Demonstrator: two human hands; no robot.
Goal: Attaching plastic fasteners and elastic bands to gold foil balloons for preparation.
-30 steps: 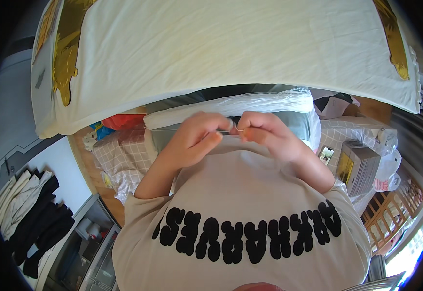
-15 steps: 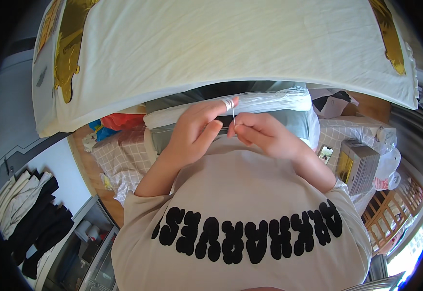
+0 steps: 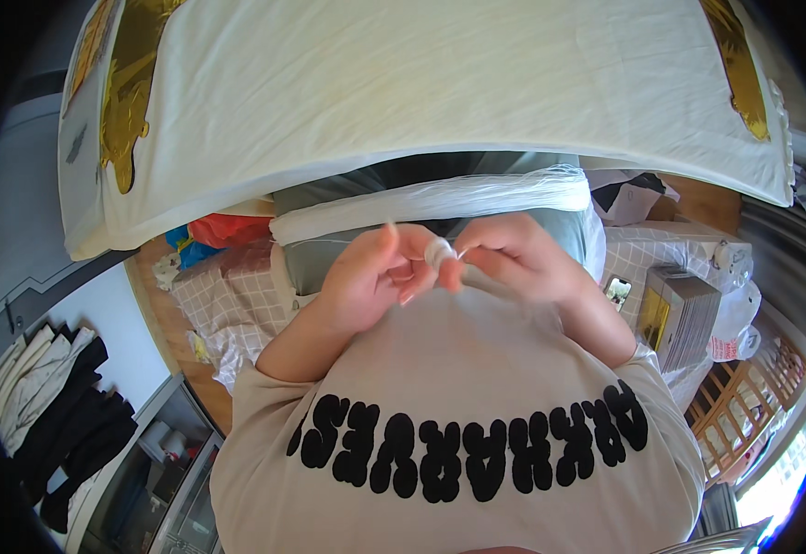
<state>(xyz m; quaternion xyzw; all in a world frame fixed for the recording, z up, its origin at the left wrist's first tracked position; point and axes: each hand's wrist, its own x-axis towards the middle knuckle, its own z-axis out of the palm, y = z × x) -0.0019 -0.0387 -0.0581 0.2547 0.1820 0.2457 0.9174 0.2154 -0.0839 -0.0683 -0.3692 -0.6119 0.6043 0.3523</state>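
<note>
A person in a beige T-shirt (image 3: 477,360) with bold black lettering worked white thread (image 3: 437,251) between two bare hands, just beyond the chest and near the middle of the scene. The thread was wound in a small coil around a finger of the left hand (image 3: 371,277), which was loosely open, its thumb lifted clear of the coil. The right hand (image 3: 518,258) pinched the thread between thumb and forefinger just right of the coil — the remaining fingers folded toward the palm. A thin strand ran off to the left from the left hand.

Just beyond the hands, a thick white skein (image 3: 431,198) stretched from left to right over grey-green cloth (image 3: 312,266). Farther off stood a table draped in a white cloth (image 3: 421,83), with gold foil strips (image 3: 131,102) toward its left and right ends. To the left, a red bag (image 3: 228,228) lay beside a blue one above a checked cover (image 3: 228,286), while dark and pale clothes (image 3: 61,415) hung nearer the camera. On the right, a phone (image 3: 617,291) rested near a grey box-like stack (image 3: 685,314) — a white plastic bag (image 3: 737,319) just beside it and a slatted wooden frame (image 3: 749,406) nearer still.
</note>
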